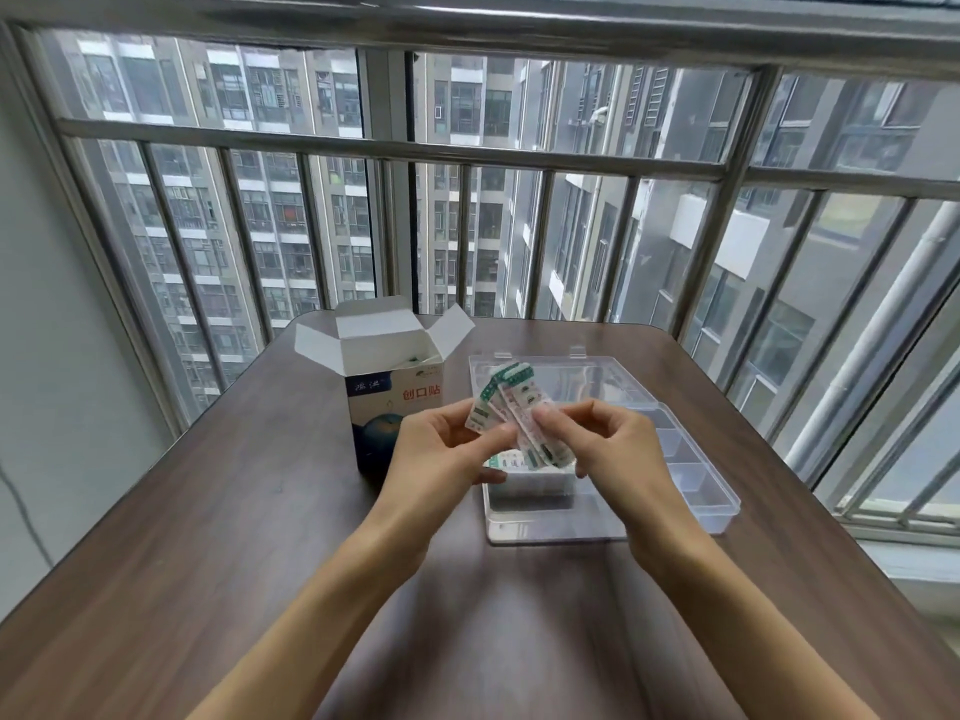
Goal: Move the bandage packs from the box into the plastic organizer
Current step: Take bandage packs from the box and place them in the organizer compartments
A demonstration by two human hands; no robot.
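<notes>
Green-and-white packs [511,407], several and fanned, are pinched at mid-frame between the left hand [447,449] and right hand [608,444], long axes tilted toward the upper left. They are held above the one organizer [696,480]. One opened box [395,397], left of it, is printed 创口贴.

A: What do the left hand [441,449] and right hand [613,444] hide?

B: The lower ends of the bandage packs [511,407], and the plastic organizer [696,485] compartments directly beneath the grip.

A: And left of the grip?

B: The box [387,392] interior is barely visible; pack print is illegible.
</notes>
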